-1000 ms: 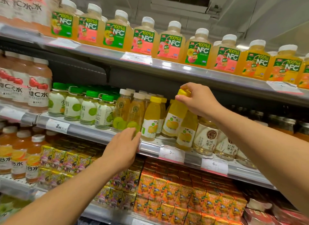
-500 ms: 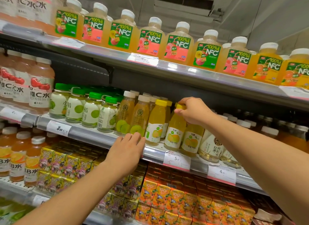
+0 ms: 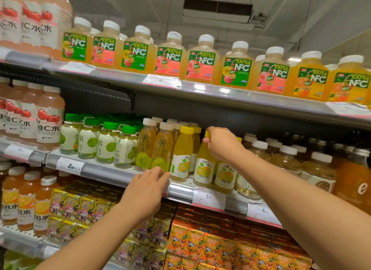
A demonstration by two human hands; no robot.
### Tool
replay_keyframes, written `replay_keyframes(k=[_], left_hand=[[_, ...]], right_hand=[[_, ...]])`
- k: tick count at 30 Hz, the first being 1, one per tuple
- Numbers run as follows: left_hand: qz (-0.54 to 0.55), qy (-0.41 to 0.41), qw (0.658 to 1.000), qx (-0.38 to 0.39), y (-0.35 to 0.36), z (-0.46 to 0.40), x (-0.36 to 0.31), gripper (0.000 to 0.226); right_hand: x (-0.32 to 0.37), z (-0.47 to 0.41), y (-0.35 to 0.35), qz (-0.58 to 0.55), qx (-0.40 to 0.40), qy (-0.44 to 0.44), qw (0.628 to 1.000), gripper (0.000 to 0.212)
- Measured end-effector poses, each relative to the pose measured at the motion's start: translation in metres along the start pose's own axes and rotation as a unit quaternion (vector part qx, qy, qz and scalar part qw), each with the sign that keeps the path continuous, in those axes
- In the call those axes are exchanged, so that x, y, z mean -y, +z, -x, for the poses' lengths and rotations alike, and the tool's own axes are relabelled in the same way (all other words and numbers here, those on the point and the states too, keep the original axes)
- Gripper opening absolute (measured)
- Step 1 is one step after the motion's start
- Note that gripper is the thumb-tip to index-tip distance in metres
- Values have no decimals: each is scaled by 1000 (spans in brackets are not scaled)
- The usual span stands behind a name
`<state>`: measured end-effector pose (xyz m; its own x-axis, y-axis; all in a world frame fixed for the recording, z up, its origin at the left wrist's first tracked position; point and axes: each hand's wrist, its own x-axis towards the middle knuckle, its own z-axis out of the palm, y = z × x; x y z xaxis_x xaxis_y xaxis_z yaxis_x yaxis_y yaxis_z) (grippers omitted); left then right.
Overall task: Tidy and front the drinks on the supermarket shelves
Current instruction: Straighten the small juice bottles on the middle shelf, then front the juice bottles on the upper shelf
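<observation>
The right hand (image 3: 221,144) is gripping a yellow-capped bottle (image 3: 204,169) by its top, fingers curled round the cap so that only a sliver of yellow is showing at the fingertips. The bottle is standing upright on the middle shelf (image 3: 180,191), directly below the curled fingers, near the front edge, with a twin bottle (image 3: 181,155) just to the fingers' left and another (image 3: 224,175) below the wrist. The left hand (image 3: 149,186) is resting flat on the shelf's front rail, fingers straight and close together, holding nothing; their tips are lying just short of the lime-label bottles (image 3: 154,149) and the base of the twin. The gripped bottle is looking full, so it is probably fairly heavy for a cap-only hold, and it is likely plastic, stiff at the neck and softer at the waist. The label is sitting low on the body and is likely smooth, perhaps slick in a chilled case. The cap hold is serving well for twisting the label forward or sliding the bottle to the edge; for lifting, a grasp round the shoulder below the fingers would be safer. Neighbours are standing close, so a tilt is risking a knock-on topple.
</observation>
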<state>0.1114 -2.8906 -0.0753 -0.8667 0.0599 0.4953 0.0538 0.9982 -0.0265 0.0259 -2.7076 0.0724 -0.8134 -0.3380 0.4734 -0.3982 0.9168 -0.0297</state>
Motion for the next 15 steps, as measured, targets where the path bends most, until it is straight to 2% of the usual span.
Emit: replay_keyframes(k=[5,7,9,12,14,15], left_hand=[[-8,4,999,48,-19,5,-5,75],[12,-7,999,48,-21,15,-4,78],[31,-29,999,29,-23,27,1,67],[24,-38,999,0,-31,42,7,57],[22,-48,999,-14,-41,47,12,54],[21,-50,998,-21,-46,48,15,54]], right_hand=[[2,5,-3,-1,15,-19,1000,51],[4,14,-9,8,-9,-47,999,55],[6,22,-21,-3,-84,-117,990,43],[13,32,-47,-58,-199,-266,941,24],[19,30,-62,-70,-275,-322,903,24],[23,28,-66,-59,-298,-325,896,29]])
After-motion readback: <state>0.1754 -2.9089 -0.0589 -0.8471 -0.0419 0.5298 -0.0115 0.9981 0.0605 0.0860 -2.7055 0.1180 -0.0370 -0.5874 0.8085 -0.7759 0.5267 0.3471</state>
